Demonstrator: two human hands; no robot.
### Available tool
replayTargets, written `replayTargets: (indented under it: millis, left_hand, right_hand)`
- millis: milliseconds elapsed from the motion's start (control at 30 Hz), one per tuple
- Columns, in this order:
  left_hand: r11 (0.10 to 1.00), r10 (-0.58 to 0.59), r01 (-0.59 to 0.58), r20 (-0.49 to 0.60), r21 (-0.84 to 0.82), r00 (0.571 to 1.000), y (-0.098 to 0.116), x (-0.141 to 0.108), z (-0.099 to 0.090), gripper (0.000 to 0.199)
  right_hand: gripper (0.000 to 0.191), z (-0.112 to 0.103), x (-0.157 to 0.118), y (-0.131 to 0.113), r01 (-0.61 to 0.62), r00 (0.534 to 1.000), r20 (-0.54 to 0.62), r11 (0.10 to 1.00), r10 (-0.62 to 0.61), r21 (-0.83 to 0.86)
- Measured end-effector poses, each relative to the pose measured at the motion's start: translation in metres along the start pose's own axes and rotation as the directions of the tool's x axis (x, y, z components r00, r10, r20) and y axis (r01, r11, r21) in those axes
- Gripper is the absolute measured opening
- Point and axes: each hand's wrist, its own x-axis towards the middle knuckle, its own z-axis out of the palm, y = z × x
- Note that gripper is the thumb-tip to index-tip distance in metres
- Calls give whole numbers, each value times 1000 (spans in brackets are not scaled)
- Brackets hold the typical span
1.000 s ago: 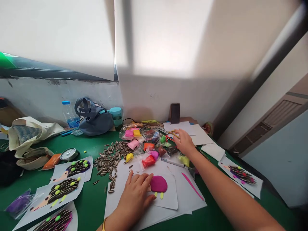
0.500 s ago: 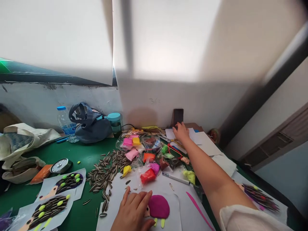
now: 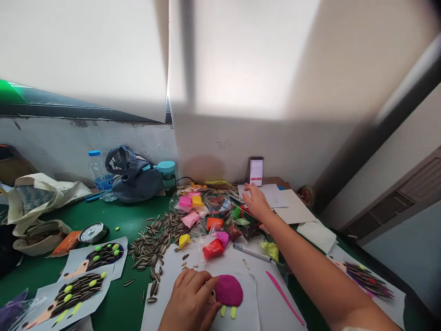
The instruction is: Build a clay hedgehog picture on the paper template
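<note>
My left hand [image 3: 193, 296] rests on the white paper at the bottom middle, fingers bent, thumb and index finger apart beside the face of a hedgehog figure. The figure has a flat magenta clay body [image 3: 229, 290] and two yellow-green legs [image 3: 228, 312]; the hand partly covers its face. My right hand [image 3: 257, 203] is stretched forward, fingers loosely apart and holding nothing, just below a phone [image 3: 256, 172] leaning on the wall with its screen lit. Bags of coloured clay, such as a red one [image 3: 212, 249], lie between the hands.
Striped sunflower seeds [image 3: 155, 241] are heaped left of the paper. Two seed-covered hedgehog pictures [image 3: 74, 299] lie at the left, another picture [image 3: 368, 278] at the right. A pen [image 3: 251, 252] and a pink plastic clay tool [image 3: 284, 296] lie on the paper. Along the wall stand a bottle [image 3: 102, 177], a blue bag [image 3: 138, 184] and a jar [image 3: 167, 174].
The phone screen has gone from dark to lit. My right hand has drawn back and down from it. My left hand's fingers have bent and come closer together.
</note>
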Motion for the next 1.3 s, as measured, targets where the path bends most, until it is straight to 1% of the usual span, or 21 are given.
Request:
replayTargets:
  millis: [67,100,167,233,267,300,333,367,433,467,500,567,633,733,900,1033,1167,1300]
  left_hand:
    - [999,-28,27,-18,-21,999,0,0,-3,29]
    - [999,-47,46,-44,-26,998,-2,-1,-5,27]
    - [994,-111,109,-133,-29,985,-8,-1,-8,24]
    - [980,-201,197,-235,-41,951,-20,0,-14,23]
    - [967,-254,248,-267,-56,930,-27,0,-18,22]
    - [952,-305,296,-287,-78,908,-34,1,-23,21]
    - [936,-352,337,-297,-102,888,-41,2,-28,21]
    - [915,-402,381,-307,-129,862,-48,3,-34,22]
    - [878,-478,443,-331,-181,814,-60,4,-43,23]
    - [859,-511,468,-351,-205,784,-65,4,-46,24]
    - [843,-539,490,-361,-224,761,-69,4,-48,25]
    - [821,-571,513,-355,-252,740,-74,3,-47,26]
    - [816,-577,519,-324,-254,750,-76,3,-43,25]
    - [838,-545,506,-264,-207,795,-76,3,-35,25]
    - [882,-463,471,-215,-18,860,-71,5,-21,26]
    - [904,-396,415,-165,103,903,-65,7,-13,37]
    - [907,-371,392,-148,155,917,-62,9,-8,45]
    - [894,-395,417,-155,163,906,-63,12,-9,43]
  right_hand:
    - [26,-8,-34,-20,112,992,53,991,-116,68]
    - [27,-14,-52,-29,167,982,73,980,-176,112]
    - [27,-28,-88,-48,243,959,108,957,-262,159]
    - [23,-41,-121,-63,278,937,161,941,-309,191]
    - [23,-47,-135,-69,281,926,199,938,-321,205]
    - [22,-51,-148,-74,279,909,261,939,-326,202]
    - [21,-54,-160,-77,279,889,323,943,-326,183]
    - [22,-56,-170,-80,301,851,393,937,-349,180]
    - [22,-55,-184,-84,325,796,478,929,-370,178]
    - [21,-53,-190,-85,325,780,503,928,-372,182]
    - [20,-51,-193,-87,316,775,515,930,-367,187]
    - [24,-47,-198,-90,289,774,526,935,-354,204]
    - [29,-43,-199,-93,272,774,527,936,-350,222]
    - [29,-39,-197,-97,269,776,522,934,-354,235]
    - [26,-33,-191,-102,264,783,520,939,-341,219]
    - [24,-29,-186,-99,240,799,503,942,-330,235]
    - [25,-22,-187,-92,200,827,456,931,-328,307]
    - [28,-16,-190,-84,165,849,423,920,-315,355]
